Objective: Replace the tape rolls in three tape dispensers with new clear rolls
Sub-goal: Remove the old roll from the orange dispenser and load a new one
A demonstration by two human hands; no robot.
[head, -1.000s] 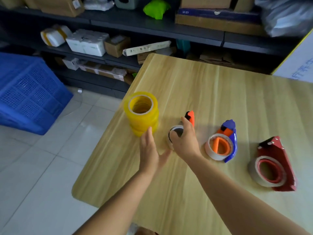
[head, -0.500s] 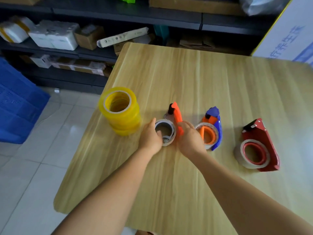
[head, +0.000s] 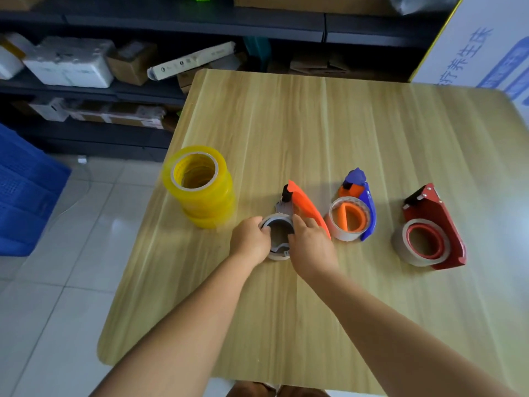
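Note:
Three tape dispensers lie in a row on the wooden table (head: 315, 116). The orange dispenser (head: 307, 207) is the leftmost, and its worn grey roll (head: 279, 224) sits between my hands. My left hand (head: 252, 239) grips the roll's left rim. My right hand (head: 310, 245) grips the roll's right side, fingers curled into its core, against the orange body. The blue-and-orange dispenser (head: 355, 207) and the red dispenser (head: 429, 230) each carry a thin roll and lie untouched to the right. A stack of yellowish clear rolls (head: 200, 184) stands to the left.
The table's left edge runs close beside the stack of rolls, with tiled floor (head: 71, 253) below. A blue crate (head: 25, 190) stands on the floor at left. Dark shelves (head: 114, 90) with boxes run behind the table. A white printed board (head: 486, 47) leans at the back right.
My left hand went from beside the yellow stack to the grey roll's left rim. My right hand closed onto the roll beside the orange body. The camera view shifted right and nearer.

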